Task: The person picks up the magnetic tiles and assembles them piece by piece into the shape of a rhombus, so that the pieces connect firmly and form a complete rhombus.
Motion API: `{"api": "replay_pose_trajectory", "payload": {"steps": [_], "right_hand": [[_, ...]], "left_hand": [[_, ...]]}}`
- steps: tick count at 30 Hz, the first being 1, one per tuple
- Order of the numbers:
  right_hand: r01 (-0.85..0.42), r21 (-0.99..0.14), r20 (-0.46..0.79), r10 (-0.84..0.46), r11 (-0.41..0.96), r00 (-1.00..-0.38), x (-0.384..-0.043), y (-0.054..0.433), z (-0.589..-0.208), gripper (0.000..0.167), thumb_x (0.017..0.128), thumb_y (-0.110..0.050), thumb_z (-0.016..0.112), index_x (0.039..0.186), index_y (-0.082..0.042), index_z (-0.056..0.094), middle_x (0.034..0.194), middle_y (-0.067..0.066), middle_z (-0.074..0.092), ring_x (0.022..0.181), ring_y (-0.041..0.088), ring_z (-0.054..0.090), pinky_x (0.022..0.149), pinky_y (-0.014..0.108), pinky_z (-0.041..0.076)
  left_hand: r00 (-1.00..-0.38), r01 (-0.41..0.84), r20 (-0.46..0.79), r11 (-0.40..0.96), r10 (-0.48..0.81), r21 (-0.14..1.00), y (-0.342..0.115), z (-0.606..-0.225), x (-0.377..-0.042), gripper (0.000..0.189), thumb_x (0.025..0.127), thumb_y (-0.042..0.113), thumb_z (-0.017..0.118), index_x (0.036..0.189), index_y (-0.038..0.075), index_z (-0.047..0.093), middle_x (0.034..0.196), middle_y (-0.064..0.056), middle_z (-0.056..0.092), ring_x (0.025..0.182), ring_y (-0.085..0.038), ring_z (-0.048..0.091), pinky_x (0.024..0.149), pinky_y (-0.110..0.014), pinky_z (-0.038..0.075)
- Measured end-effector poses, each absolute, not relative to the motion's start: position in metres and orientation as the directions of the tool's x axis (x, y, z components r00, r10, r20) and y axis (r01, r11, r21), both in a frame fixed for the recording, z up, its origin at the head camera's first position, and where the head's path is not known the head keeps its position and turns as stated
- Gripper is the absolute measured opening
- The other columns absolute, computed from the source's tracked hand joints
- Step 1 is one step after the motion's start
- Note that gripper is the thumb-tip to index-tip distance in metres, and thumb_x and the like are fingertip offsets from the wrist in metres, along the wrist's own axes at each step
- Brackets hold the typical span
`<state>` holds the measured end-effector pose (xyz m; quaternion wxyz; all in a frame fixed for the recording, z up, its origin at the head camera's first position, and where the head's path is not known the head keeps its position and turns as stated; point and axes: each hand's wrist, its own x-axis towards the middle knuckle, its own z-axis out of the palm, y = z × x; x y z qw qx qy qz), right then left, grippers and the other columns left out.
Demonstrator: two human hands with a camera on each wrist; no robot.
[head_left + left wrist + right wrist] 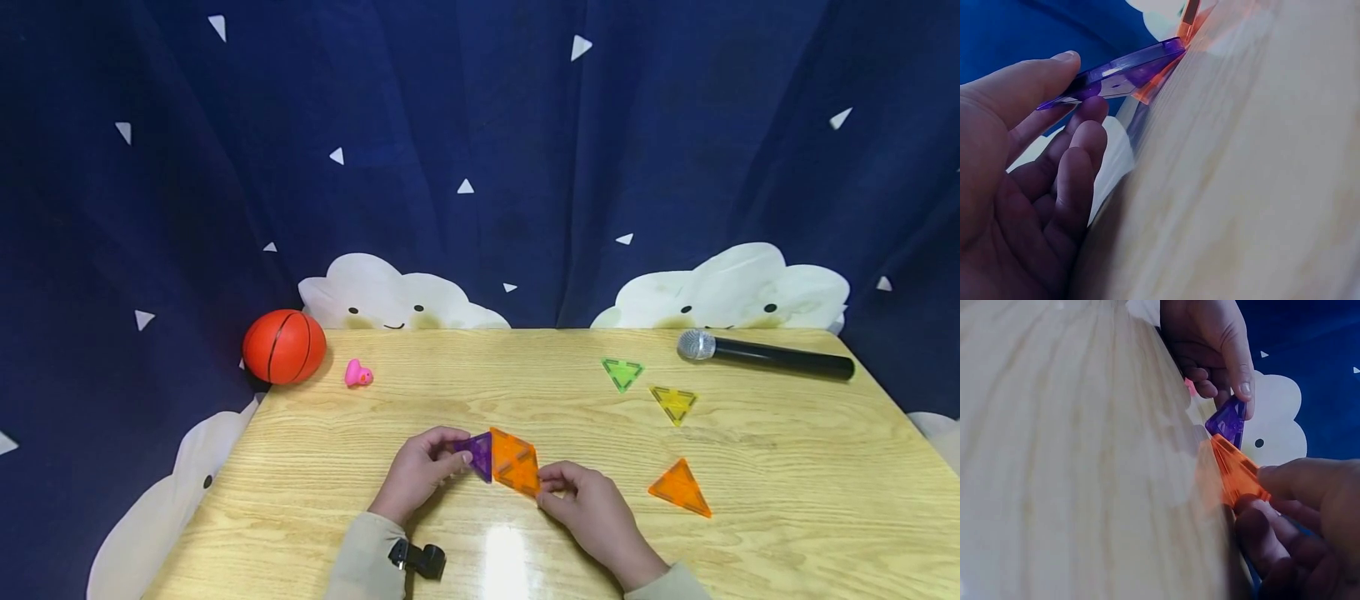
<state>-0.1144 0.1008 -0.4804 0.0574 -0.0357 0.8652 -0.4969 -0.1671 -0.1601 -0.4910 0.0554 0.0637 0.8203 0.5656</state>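
My left hand (420, 473) pinches a see-through purple triangular magnetic tile (482, 457) between thumb and fingers. In the left wrist view the purple tile (1125, 72) is tilted, its outer side raised off the table and its far edge low against the orange. Orange triangular magnetic tiles (514, 463), lying edge to edge, meet the purple one's right edge. On their right corner my right hand (596, 515) has a pinch grip. Seen from the right wrist, the orange tile (1238, 472) slants up from the tabletop toward that thumb.
A loose orange triangle tile (681, 488) lies right of my right hand. Farther back are a yellow tile (675, 404), a green tile (622, 374) and a black microphone (780, 357). At the back left sit a red ball (285, 347) and a pink toy duck (357, 373).
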Motion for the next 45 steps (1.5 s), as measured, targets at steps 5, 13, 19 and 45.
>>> {"api": "replay_pose_trajectory", "payload": {"steps": [5, 13, 19, 45], "right_hand": [[0.003, -0.899, -0.067, -0.130, 0.439, -0.989, -0.114, 0.099, -0.482, 0.026, 0.086, -0.013, 0.079, 0.111, -0.012, 0.073, 0.096, -0.003, 0.072, 0.070, 0.012, 0.058, 0.060, 0.024, 0.048], [0.003, -0.902, -0.052, -0.103, 0.431, -0.993, -0.116, 0.098, -0.484, 0.023, 0.087, -0.013, 0.078, 0.110, -0.014, 0.074, 0.095, -0.005, 0.071, 0.064, 0.011, 0.053, 0.056, 0.024, 0.044], [-0.012, -0.915, -0.031, -0.098, 0.404, -0.995, -0.118, 0.097, -0.486, 0.022, 0.086, -0.016, 0.079, 0.108, -0.014, 0.075, 0.094, -0.005, 0.071, 0.069, 0.010, 0.056, 0.060, 0.023, 0.048], [-0.036, -0.945, 0.012, -0.075, 0.324, -0.997, -0.124, 0.092, -0.486, 0.017, 0.086, -0.012, 0.079, 0.103, -0.014, 0.077, 0.086, -0.004, 0.068, 0.069, 0.012, 0.054, 0.061, 0.023, 0.047]], "left_hand": [[-0.985, 0.040, -0.024, 0.362, 0.170, 0.931, -0.158, -0.492, -0.167, 0.029, 0.087, 0.007, 0.076, 0.116, 0.004, 0.071, 0.088, -0.009, 0.067, 0.069, -0.013, 0.054, 0.057, -0.022, 0.047], [-0.984, 0.049, -0.014, 0.352, 0.176, 0.935, -0.157, -0.491, -0.166, 0.036, 0.086, 0.009, 0.078, 0.121, 0.008, 0.070, 0.092, -0.006, 0.069, 0.073, -0.012, 0.056, 0.059, -0.021, 0.048], [-0.982, 0.061, -0.002, 0.326, 0.189, 0.943, -0.156, -0.491, -0.165, 0.036, 0.087, 0.013, 0.078, 0.122, 0.011, 0.070, 0.093, -0.006, 0.070, 0.073, -0.014, 0.057, 0.058, -0.023, 0.050], [-0.987, 0.106, 0.066, 0.284, 0.147, 0.953, -0.135, -0.497, -0.170, 0.036, 0.091, 0.010, 0.073, 0.127, 0.010, 0.067, 0.111, -0.011, 0.067, 0.077, -0.016, 0.059, 0.057, -0.022, 0.049]]}}
